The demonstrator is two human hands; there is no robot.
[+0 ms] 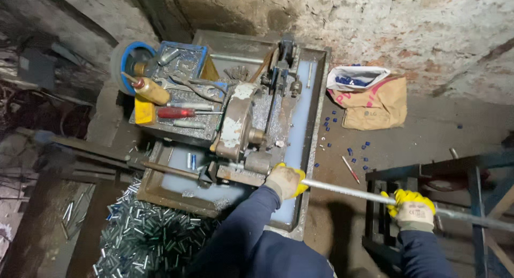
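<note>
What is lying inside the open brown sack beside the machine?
Inside the brown sack, a white liner shows small blue pieces near its mouth. The sack covers everything deeper, so how full it is cannot be seen.

Dim workshop, dark blurred corners, brighter centre.

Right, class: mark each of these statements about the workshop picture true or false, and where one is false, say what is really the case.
1. Both hands grip a long metal rod. True: the left hand and the right hand both close on the metal rod.
2. The hands are bare. False: both wear gloves, yellow and pale.
3. A heap of short cut metal pieces lies at lower left. True: the cut pieces lie piled beside the machine tray.
4. The screwdriver on the machine has a green handle. False: the screwdriver has a red handle.
5. The sack by the wall is closed. False: the brown sack stands open, showing blue pieces inside.
</note>
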